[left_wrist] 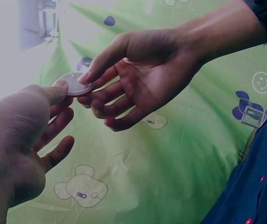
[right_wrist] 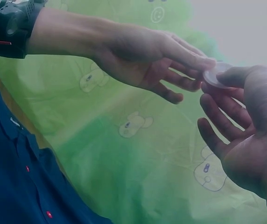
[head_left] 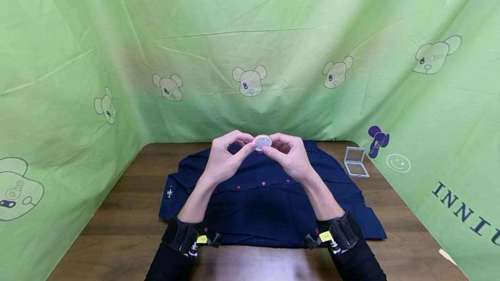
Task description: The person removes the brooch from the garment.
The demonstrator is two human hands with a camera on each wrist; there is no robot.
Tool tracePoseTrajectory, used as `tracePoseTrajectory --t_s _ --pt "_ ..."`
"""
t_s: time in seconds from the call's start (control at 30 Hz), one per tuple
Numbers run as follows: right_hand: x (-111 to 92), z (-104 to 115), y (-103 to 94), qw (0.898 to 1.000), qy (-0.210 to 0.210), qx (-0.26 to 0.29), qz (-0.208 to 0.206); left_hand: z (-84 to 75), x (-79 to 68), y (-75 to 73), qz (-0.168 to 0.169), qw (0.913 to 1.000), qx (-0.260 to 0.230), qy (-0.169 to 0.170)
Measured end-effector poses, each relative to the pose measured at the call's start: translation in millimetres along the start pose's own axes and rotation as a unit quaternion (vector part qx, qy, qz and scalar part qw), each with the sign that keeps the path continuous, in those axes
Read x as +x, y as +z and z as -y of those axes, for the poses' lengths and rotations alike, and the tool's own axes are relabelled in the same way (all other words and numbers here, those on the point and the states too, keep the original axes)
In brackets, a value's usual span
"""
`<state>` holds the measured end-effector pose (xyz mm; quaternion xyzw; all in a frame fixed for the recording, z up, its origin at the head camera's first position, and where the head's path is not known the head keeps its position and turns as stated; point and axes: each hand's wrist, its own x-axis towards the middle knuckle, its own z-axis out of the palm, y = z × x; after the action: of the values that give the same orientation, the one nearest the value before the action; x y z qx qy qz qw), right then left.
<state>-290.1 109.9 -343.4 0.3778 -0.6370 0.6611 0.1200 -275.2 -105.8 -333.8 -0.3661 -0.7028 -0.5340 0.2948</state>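
Note:
Above the shirt, a round pin badge (head_left: 262,141) is held up between both hands, its pale back with a thin pin facing the head camera and a reddish-orange edge showing. The left hand (head_left: 226,157) pinches its left side between thumb and fingers. From the other side, the right hand (head_left: 291,155) pinches it too, the thumb lying on the pale back. Both wrist views show the remaining fingers loosely bent beneath the badge (left_wrist: 73,85). Below the hands, a dark navy shirt (head_left: 261,216) with red buttons lies spread on the table; the badge does not touch it.
An open, clear square case (head_left: 356,162) stands on the wooden table (head_left: 125,211) at the right, beyond the shirt. Green printed cloth (head_left: 250,34) encloses the table at the back and sides. A small pale strip (head_left: 447,256) lies near the right edge.

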Motion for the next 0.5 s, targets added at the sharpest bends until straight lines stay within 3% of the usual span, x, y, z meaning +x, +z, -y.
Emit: tracePoseTrajectory --t_s 0.5 --pt "-2.0 0.7 -1.0 1.000 0.009 0.014 0.002 -0.4 -1.2 2.0 0.011 0.9999 -0.007 0.008"
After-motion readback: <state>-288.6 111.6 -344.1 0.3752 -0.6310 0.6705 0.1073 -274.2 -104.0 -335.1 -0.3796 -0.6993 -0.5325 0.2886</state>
